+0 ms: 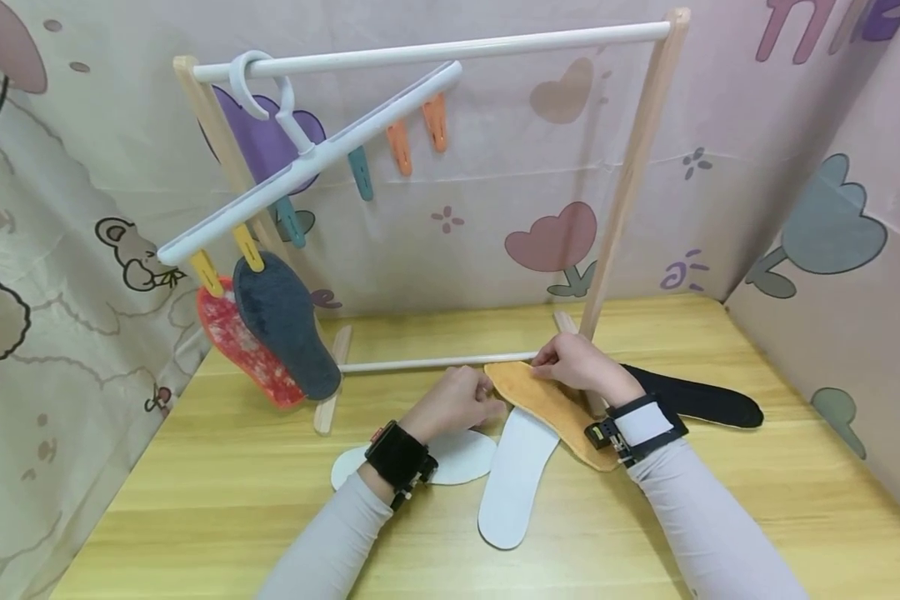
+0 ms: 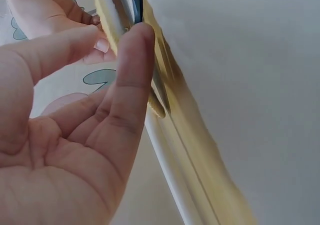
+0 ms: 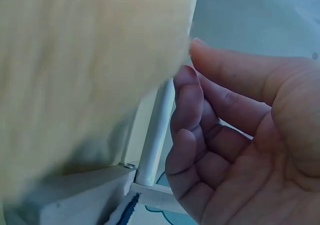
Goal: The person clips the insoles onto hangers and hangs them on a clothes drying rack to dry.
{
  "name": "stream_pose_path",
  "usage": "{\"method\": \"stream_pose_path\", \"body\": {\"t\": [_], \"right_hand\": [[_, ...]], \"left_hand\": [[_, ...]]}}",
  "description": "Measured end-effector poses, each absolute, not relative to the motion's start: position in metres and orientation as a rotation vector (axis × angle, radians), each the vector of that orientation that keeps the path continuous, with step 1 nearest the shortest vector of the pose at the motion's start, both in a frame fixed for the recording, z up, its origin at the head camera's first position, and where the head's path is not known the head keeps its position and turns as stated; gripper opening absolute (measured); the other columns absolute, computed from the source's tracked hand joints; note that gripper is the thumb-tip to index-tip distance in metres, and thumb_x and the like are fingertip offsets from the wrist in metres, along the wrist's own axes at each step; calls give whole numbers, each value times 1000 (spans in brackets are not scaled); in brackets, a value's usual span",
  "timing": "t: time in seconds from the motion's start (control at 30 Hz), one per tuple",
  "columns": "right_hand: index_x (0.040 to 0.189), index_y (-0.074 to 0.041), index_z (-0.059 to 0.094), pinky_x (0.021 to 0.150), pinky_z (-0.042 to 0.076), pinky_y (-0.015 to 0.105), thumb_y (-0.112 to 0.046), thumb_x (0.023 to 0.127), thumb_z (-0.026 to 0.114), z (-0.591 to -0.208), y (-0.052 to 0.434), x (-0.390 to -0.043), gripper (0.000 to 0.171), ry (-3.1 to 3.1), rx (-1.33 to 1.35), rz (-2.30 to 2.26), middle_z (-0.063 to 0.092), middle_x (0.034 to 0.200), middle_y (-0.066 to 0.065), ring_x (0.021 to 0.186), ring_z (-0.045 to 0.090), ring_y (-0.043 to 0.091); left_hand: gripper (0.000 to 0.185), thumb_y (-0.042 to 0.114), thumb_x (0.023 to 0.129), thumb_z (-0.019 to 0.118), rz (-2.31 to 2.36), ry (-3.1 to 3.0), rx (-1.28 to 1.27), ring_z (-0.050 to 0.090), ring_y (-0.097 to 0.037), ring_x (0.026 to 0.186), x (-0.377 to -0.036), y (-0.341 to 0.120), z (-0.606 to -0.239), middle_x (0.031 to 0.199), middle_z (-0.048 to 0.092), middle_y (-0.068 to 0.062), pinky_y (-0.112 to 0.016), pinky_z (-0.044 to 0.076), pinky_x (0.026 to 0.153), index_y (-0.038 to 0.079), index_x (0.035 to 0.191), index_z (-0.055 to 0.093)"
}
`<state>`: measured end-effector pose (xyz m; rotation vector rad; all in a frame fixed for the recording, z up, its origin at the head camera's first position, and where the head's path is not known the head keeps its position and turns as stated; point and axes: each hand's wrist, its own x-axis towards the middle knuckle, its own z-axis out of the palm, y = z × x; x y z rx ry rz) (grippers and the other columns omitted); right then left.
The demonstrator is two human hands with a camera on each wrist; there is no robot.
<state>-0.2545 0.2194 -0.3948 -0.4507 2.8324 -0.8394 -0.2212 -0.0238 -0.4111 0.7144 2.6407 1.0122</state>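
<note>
An orange fuzzy insole (image 1: 543, 404) is tilted up off the table, and my right hand (image 1: 576, 364) pinches its far edge between thumb and fingers. In the right wrist view the insole (image 3: 90, 50) is a blurred tan shape. Beside its left end is my left hand (image 1: 453, 406); the left wrist view shows that hand (image 2: 85, 120) with thumb and forefinger apart, nothing pinched between them. Below the orange insole lies a white insole (image 1: 516, 487). A second white insole (image 1: 461, 458) lies partly under my left wrist, and a black insole (image 1: 701, 397) is right of my right hand.
A wooden rack (image 1: 633, 167) with white rods stands behind my hands. From its top rod hangs a slanted white hanger (image 1: 367, 125) with orange clips (image 1: 399, 148), teal clips (image 1: 361, 173) and yellow clips (image 1: 248, 247). The yellow clips hold a grey insole (image 1: 285, 325) and a red insole (image 1: 247, 342).
</note>
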Motion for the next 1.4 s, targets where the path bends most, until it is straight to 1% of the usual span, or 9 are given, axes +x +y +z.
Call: {"method": "stream_pose_path", "body": {"t": [0.17, 0.27, 0.43, 0.6, 0.77, 0.97, 1.17, 1.27, 1.4], "right_hand": [[103, -2, 83, 70, 49, 27, -17, 100, 76, -396, 220, -256, 17, 2817, -448, -872, 81, 94, 8, 80, 61, 16], [102, -2, 83, 67, 44, 27, -20, 101, 75, -398, 220, -257, 19, 2791, -437, -910, 78, 87, 5, 76, 56, 14], [101, -3, 84, 64, 40, 27, -21, 101, 75, -399, 220, -257, 21, 2771, -434, -936, 75, 83, 3, 72, 52, 14], [101, -2, 84, 70, 46, 27, -20, 100, 76, -397, 219, -256, 19, 2772, -424, -925, 79, 89, 4, 78, 58, 14], [100, -1, 83, 70, 55, 26, -18, 99, 78, -396, 218, -254, 17, 2728, -365, -971, 80, 91, 6, 79, 65, 12], [100, 3, 82, 72, 65, 32, -13, 98, 79, -392, 217, -250, 17, 2658, -304, -1061, 82, 90, 11, 75, 73, 11], [100, 4, 82, 72, 66, 31, -13, 96, 81, -387, 217, -248, 17, 2619, -286, -1109, 82, 88, 11, 74, 74, 9], [98, 2, 82, 69, 65, 28, -14, 95, 82, -385, 218, -247, 16, 2620, -283, -1104, 82, 87, 9, 72, 74, 8], [96, 0, 83, 65, 62, 25, -15, 95, 83, -385, 218, -247, 15, 2612, -276, -1102, 82, 84, 7, 70, 74, 8]], "left_hand": [[18, 21, 100, 78, 1029, 2641, 688, 51, -6, 49, -222, -24, -407, 58, 59, 6, -20, 34, 46, 7, 90, 73], [14, 21, 100, 77, 1044, 2626, 663, 53, -7, 50, -221, -25, -407, 60, 64, 4, -20, 36, 46, 9, 94, 74], [18, 22, 100, 77, 1057, 2630, 645, 55, -7, 51, -219, -25, -408, 64, 69, -2, -20, 37, 47, 8, 90, 73], [18, 21, 100, 77, 1077, 2634, 644, 57, -7, 50, -218, -25, -410, 69, 74, -9, -19, 39, 46, 8, 88, 74], [20, 19, 101, 75, 1098, 2635, 636, 60, -7, 51, -219, -25, -410, 68, 74, -9, -18, 38, 46, 6, 87, 75], [21, 20, 102, 75, 1103, 2629, 611, 61, -9, 52, -218, -24, -408, 67, 73, -8, -19, 38, 47, 3, 88, 77], [21, 18, 101, 76, 1119, 2618, 565, 71, -17, 57, -218, -23, -406, 63, 68, -4, -20, 39, 47, 3, 87, 76], [20, 19, 102, 75, 1144, 2599, 531, 75, -21, 61, -218, -23, -405, 66, 71, -4, -20, 43, 47, 5, 88, 77], [19, 18, 101, 76, 1200, 2568, 482, 77, -20, 63, -217, -23, -404, 70, 76, -6, -22, 52, 50, 6, 87, 78]]}}
